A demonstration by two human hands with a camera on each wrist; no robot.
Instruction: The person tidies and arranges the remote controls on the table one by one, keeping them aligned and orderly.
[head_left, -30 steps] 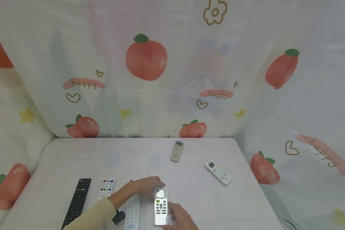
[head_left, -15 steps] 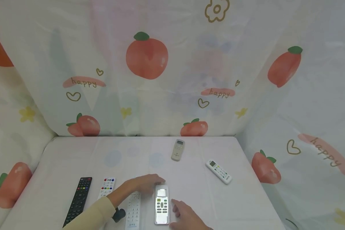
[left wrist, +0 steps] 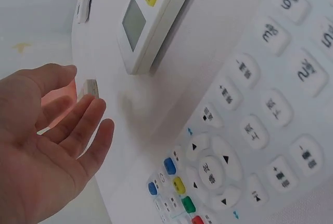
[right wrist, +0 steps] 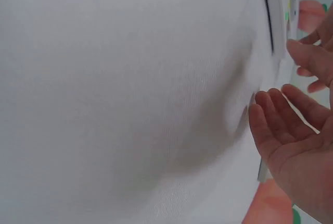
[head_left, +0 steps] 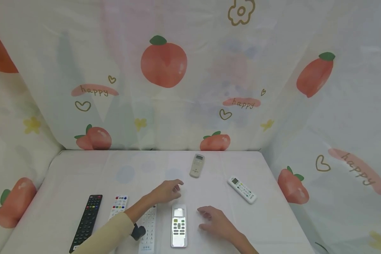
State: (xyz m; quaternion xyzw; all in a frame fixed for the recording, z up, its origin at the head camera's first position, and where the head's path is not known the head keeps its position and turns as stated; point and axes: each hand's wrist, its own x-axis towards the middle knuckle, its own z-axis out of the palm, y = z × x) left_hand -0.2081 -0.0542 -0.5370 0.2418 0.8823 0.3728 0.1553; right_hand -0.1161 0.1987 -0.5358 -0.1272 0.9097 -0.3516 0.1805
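Observation:
A white remote control with a small screen (head_left: 179,229) lies upright in line with the long white remote (head_left: 148,233) to its left. Just beyond its top end hovers my left hand (head_left: 166,191), fingers loosely bent and holding nothing. In the left wrist view that hand (left wrist: 57,135) has its palm bared, with the screened remote (left wrist: 151,26) and the many-buttoned remote (left wrist: 250,125) beside it. My right hand (head_left: 219,222) is apart from the screened remote, on its right, fingers relaxed. The right wrist view shows this hand (right wrist: 296,146) above the white cloth, also holding nothing.
A black remote (head_left: 87,222) and another white remote (head_left: 118,206) lie at the left, the latter partly behind my left sleeve (head_left: 111,233). A grey remote (head_left: 197,165) lies at the back, a white one (head_left: 242,189) at the right. Printed curtains (head_left: 190,77) enclose the table.
Both hands have come away from the screened remote: the left has lifted up and back from its top end, the right has moved off to the right. The remote stays on the table.

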